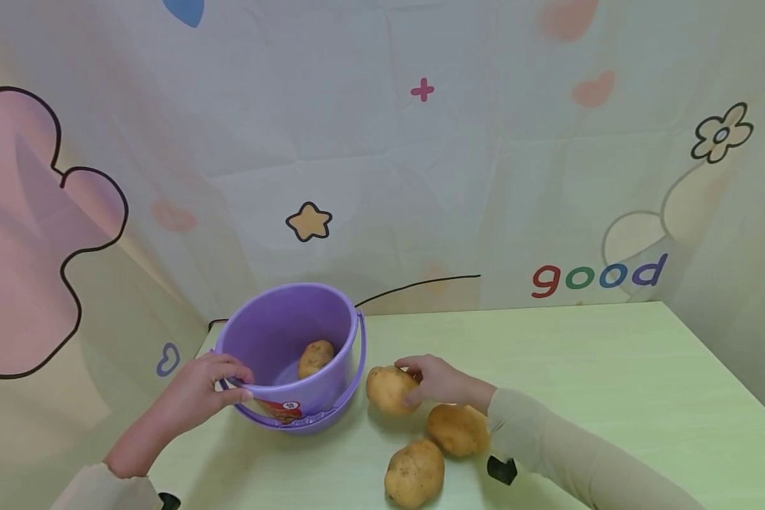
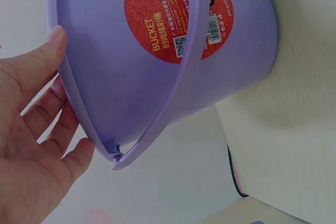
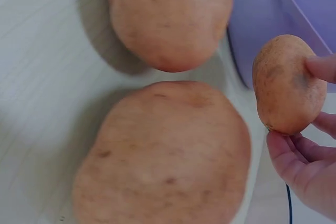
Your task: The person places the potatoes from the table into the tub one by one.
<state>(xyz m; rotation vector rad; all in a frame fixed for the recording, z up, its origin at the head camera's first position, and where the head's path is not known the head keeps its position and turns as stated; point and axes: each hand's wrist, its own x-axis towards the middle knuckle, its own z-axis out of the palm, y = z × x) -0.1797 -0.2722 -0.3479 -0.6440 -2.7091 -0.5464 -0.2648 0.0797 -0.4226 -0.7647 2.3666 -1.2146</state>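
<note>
A purple bucket (image 1: 350, 368) stands at the left of the table, tipped somewhat toward me, with one potato (image 1: 316, 358) inside. My left hand (image 1: 207, 386) grips its rim, thumb outside and fingers over the edge; the left wrist view shows the same hold on the bucket (image 2: 131, 93). Just right of the bucket, my right hand (image 1: 438, 381) pinches a potato (image 1: 387, 389) between thumb and fingers. In the right wrist view that potato (image 3: 286, 85) appears raised in the fingertips, near the bucket's wall. Two more potatoes (image 1: 414, 473) (image 1: 459, 429) lie on the table below my right hand.
The pale green table (image 1: 580, 368) stretches off to the right. Behind it hangs a printed cloth (image 1: 370, 163) with hearts, a star and the word "good". The bucket's purple handle (image 1: 360, 347) hangs down around its near side.
</note>
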